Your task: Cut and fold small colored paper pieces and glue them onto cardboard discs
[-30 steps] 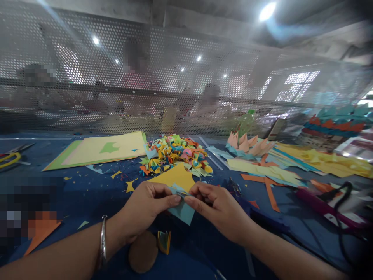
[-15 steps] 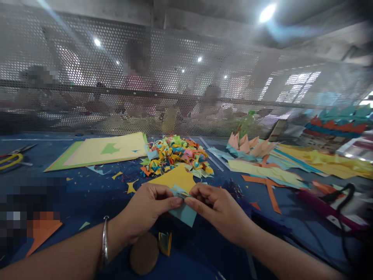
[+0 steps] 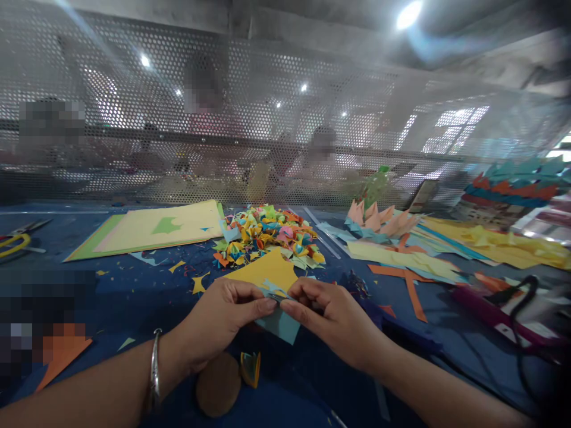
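Observation:
Both my hands meet over a blue table [image 3: 134,297] and pinch one small piece of light blue paper [image 3: 280,324]. My left hand [image 3: 218,324], with a metal bangle on the wrist, grips its left side with thumb and forefinger. My right hand [image 3: 332,318] grips its right side the same way. The paper's lower corner hangs below my fingers. A yellow sheet [image 3: 265,270] lies flat just beyond my hands.
A heap of small folded coloured paper pieces [image 3: 267,238] sits behind the yellow sheet. Large yellow and green sheets [image 3: 151,229] lie at back left, scissors [image 3: 18,238] at far left. Paper strips, cut shapes and a purple tool with a black cord [image 3: 499,309] fill the right. A perforated screen [image 3: 285,131] closes the back.
My hands and the blue paper stay in nearly the same place; only small finger movements on the paper show.

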A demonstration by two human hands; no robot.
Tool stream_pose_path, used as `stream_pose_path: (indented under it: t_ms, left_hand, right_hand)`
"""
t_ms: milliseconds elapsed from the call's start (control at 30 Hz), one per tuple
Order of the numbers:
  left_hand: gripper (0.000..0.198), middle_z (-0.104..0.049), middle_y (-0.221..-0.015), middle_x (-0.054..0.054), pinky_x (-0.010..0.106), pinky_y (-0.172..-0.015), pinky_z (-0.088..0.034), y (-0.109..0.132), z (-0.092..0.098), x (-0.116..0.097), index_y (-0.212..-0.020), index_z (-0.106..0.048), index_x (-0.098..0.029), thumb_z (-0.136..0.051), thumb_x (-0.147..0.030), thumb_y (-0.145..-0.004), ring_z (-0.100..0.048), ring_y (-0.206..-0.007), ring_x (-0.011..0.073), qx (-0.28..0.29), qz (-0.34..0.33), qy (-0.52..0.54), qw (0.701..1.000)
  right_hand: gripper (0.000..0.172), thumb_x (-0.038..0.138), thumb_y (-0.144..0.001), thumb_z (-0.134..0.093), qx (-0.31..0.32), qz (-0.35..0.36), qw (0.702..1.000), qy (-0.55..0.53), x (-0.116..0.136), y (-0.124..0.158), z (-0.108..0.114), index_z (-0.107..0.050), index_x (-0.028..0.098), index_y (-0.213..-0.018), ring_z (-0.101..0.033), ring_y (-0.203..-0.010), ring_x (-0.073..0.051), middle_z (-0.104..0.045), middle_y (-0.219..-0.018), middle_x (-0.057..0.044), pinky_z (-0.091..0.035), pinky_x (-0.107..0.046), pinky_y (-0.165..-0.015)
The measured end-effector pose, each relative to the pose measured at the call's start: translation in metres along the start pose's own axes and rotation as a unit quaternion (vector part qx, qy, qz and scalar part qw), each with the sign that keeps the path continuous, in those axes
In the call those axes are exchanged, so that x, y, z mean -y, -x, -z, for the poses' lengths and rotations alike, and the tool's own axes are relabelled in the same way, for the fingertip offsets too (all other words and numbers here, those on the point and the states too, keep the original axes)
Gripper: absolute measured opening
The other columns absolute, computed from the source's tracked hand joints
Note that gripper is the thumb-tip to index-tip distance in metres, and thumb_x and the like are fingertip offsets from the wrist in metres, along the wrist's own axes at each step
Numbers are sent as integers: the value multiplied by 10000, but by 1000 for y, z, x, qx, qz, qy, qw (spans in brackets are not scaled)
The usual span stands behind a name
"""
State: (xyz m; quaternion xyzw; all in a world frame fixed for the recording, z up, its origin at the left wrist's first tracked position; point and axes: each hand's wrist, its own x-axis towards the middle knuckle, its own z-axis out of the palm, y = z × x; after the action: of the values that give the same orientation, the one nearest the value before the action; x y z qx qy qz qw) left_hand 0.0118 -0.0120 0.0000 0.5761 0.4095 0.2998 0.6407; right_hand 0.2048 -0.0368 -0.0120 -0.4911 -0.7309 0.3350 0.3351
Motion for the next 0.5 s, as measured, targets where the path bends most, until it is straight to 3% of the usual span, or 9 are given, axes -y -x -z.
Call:
stream_pose_path:
  t_ms: [500]
  left_hand:
    - [251, -491, -533, -50, 190, -537, -367, -2, 0, 1, -583, -659, -142, -714, -363, -688, -419, -525, 74, 10, -2, -8, 1000]
  right_hand:
    - [293, 449, -869, -514, 2, -2, 1000, 7, 0, 1, 0, -472, 201, -716, -310, -529, -100, -325, -589, 64, -265, -232, -480]
